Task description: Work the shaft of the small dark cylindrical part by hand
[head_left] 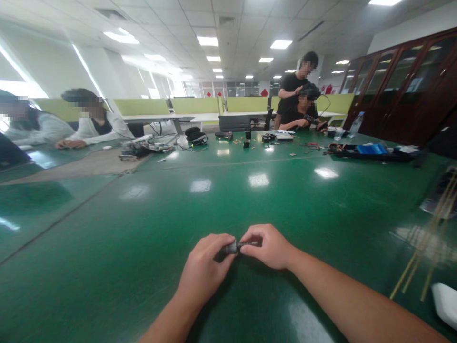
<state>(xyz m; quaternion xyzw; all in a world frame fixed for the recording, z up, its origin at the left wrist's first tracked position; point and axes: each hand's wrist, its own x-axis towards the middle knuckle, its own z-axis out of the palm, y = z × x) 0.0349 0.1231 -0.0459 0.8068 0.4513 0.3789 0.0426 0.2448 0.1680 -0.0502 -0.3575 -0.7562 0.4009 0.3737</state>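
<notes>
Just above the green table [171,205], my left hand [205,267] is closed around a small dark grey cylindrical part [231,247], which looks metallic. My right hand [269,245] pinches a thin, ribbed dark piece [244,244] at the cylinder's right end, with thumb and forefinger. Both hands are close together, and the two pieces lie in one line, nearly level. Whether they are joined or only touching I cannot tell. Part of the cylinder is hidden by my left fingers.
Thin yellowish sticks [424,243] and a white object [444,302] are at the right. Across the table lie a black tray [371,155], a plastic bottle [356,125], a black pouch [196,136] and a heap of parts [143,146]. Several people are around the table.
</notes>
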